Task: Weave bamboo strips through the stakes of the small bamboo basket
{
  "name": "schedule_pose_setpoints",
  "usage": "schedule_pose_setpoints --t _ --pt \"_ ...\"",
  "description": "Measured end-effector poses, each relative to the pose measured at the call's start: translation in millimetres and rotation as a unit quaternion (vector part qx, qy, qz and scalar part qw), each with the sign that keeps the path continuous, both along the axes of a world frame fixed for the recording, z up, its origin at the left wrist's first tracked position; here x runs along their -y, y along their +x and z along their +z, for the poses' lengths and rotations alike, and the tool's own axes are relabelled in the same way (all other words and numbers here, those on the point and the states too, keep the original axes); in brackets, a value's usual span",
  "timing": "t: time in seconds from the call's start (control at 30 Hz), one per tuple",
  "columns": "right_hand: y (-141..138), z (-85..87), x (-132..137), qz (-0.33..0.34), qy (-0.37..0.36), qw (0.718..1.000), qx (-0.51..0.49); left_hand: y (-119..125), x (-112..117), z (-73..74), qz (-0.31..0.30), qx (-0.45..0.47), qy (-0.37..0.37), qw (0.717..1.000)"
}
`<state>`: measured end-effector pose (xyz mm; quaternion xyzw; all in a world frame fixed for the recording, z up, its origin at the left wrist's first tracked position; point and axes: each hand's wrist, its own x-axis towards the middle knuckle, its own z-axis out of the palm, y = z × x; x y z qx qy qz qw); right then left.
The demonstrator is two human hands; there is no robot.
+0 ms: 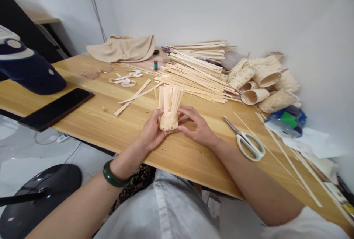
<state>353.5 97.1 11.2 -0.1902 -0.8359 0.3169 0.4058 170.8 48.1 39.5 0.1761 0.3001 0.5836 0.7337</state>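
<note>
A small, partly woven basket (169,117) of pale flat strips sits low over the table's front part, its loose strip ends pointing up and away from me. My left hand (152,130) is wrapped round its left side and base, thumb along the wall. On the other side my right hand (197,125) has its curved fingertips and thumb against the basket's right wall, with a gap under the palm. The fingers behind the basket are hidden. A green bangle (116,174) circles my left wrist.
Scissors (246,139) lie right of my right hand, beside long thin strips (290,161). Behind are bundled strips (196,75) and woven tubes (256,84). Left are loose strips (135,97), a white ribbon (124,80), a phone (58,108), a thread spool (155,65) and beige cloth (121,48).
</note>
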Motion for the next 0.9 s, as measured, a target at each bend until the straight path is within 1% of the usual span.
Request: schedule_pose_setpoints --t 0.07,0.2,0.37,0.47,0.67,0.73,0.8,0.9 --pt "-1 0.9 1 -0.008 0.013 1.000 0.006 -1 0 -0.7 -0.010 0.009 0.004 1.000" --pt "-2 4.1 3 -0.033 0.048 0.998 0.030 -3 0 -1.8 -0.044 0.055 0.003 0.998" --pt "-4 4.1 5 -0.060 0.025 0.997 0.032 -3 1 -0.7 -0.088 0.078 -0.020 0.993" --pt "-5 3.3 7 -0.079 0.036 0.996 0.013 -3 1 1.6 -0.075 0.084 -0.034 0.993" --pt "-5 5.9 12 -0.148 0.066 0.984 -0.079 -6 3 6.2 -0.058 0.110 -0.054 0.991" --pt "-5 8.7 13 -0.173 0.102 0.976 -0.080 -5 3 6.8 -0.054 0.109 -0.063 0.991" --pt "-5 11.9 13 -0.188 0.158 0.967 -0.066 -5 3 7.0 -0.050 0.106 -0.067 0.991" --pt "-7 15.7 14 -0.178 0.236 0.954 -0.038 -4 3 5.9 -0.049 0.106 -0.064 0.991"
